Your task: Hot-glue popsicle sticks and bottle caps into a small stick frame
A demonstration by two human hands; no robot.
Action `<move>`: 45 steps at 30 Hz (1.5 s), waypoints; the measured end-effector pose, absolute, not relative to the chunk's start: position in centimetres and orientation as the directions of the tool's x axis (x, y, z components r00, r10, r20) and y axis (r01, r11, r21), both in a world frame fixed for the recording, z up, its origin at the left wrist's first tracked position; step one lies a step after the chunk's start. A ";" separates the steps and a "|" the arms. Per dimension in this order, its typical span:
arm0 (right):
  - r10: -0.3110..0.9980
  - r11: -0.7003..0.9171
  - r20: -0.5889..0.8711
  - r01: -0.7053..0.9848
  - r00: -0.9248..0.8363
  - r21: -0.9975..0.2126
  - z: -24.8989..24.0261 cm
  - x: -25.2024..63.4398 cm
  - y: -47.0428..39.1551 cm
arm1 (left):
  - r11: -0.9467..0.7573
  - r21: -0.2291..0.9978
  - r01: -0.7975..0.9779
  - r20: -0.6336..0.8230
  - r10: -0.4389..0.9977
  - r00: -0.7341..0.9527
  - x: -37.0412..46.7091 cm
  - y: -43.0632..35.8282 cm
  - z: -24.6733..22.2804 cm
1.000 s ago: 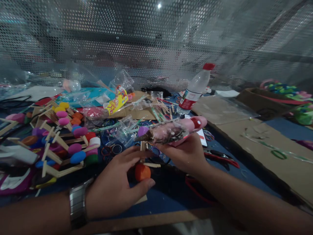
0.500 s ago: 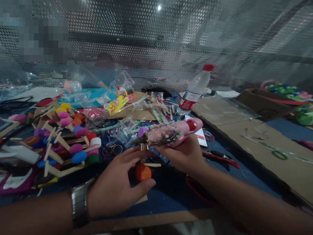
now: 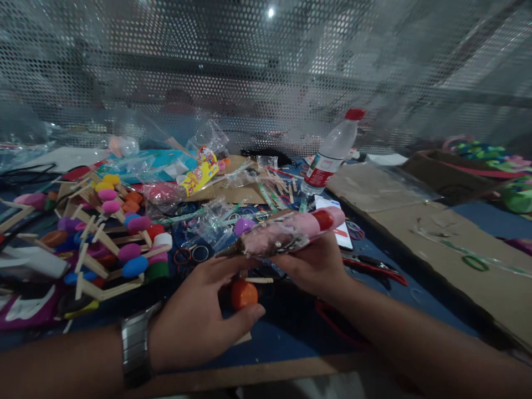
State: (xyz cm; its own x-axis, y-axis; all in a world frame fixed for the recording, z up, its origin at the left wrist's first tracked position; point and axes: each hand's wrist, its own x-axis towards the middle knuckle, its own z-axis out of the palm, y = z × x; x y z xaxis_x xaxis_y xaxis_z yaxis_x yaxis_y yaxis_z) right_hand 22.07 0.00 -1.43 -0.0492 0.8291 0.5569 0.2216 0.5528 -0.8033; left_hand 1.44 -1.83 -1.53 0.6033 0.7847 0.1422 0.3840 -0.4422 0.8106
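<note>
From my feed, L to R, clock read from mid-view: at 9 o'clock there's a heap of stick-and-cap pieces (image 3: 129, 253), approx. a dozen or more caps, sticks set at angles to them; these look done, or nearly, tho' I can't count finished ones in that tangle. At 7 to 8, my L hand (image 3: 191, 316) is curved round an orange cap (image 3: 244, 294), thumb right beside it; can't tell if the fingers grip or only steady the piece. That cap, the piece being worked, sits low at 6 to 7, w/ a short pale stick (image 3: 262, 280) poking out just behind it. I judge this one part-done: cap & stick are together, but the joint is hidden, so can't say if it's glued. Just above, nr centre, the pink glue gun (image 3: 286, 235) points L, its dark nozzle (image 3: 230, 249) over my L fingers; my R hand (image 3: 318, 266) is wrapped round the gun, trigger finger not visible. Loose sticks (image 3: 291, 191) lie nr centre toward 2, apparently unused, so there may be more to build; qty unclear. Further R, the bottle (image 3: 322, 169) leans at 2, the lit phone (image 3: 343, 235) lies at 4, w/ a red-handled tool (image 3: 388, 270) beyond it, & the cardboard box (image 3: 444, 174) is out at 3.
</note>
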 end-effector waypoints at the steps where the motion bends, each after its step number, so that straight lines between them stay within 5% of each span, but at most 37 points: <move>1: 0.830 0.552 0.556 0.219 -0.051 -0.805 -1.5 22.1 0.0 | -0.442 0.810 0.385 0.141 0.784 0.604 1.5 -1.8 -1.4; 15: 0.866 0.488 0.500 0.184 0.022 -0.853 -1.6 21.8 0.2 | -0.439 0.818 0.371 0.123 0.765 0.633 1.6 -1.3 -0.4; 21: 0.923 0.353 0.369 0.142 0.107 -0.925 -1.7 22.1 0.7 | -0.114 0.965 0.235 -0.060 0.776 0.627 1.8 -1.5 -0.2; 25: 0.966 0.249 0.239 -0.103 0.100 -0.963 -1.8 22.2 1.4 | 0.127 0.980 0.151 -0.195 0.743 0.640 1.6 -1.2 -0.2; 29: 0.977 0.135 0.078 -0.297 0.198 -0.945 -1.4 22.2 2.2 | 0.207 0.978 -0.011 -0.152 0.750 0.644 1.4 -0.9 -0.4; 35: 0.911 -0.093 -0.245 -0.413 0.331 -0.906 -1.3 22.7 3.5 | 0.202 0.977 -0.074 -0.110 0.765 0.635 1.5 -0.8 -0.1; 45: 0.947 -0.202 -0.283 -0.399 0.155 -0.894 -1.2 23.6 4.2 | 0.037 0.999 0.024 -0.043 0.769 0.638 0.8 -1.5 -0.1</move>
State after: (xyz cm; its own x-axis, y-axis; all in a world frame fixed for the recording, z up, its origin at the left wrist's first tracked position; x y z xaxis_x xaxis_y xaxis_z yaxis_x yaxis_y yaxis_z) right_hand 23.57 4.22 -1.19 0.1548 0.9465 -0.2831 -0.3993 -0.2021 -0.8943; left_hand 0.82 -1.50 -0.14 0.6376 0.7692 -0.0433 0.0236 0.0367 0.9990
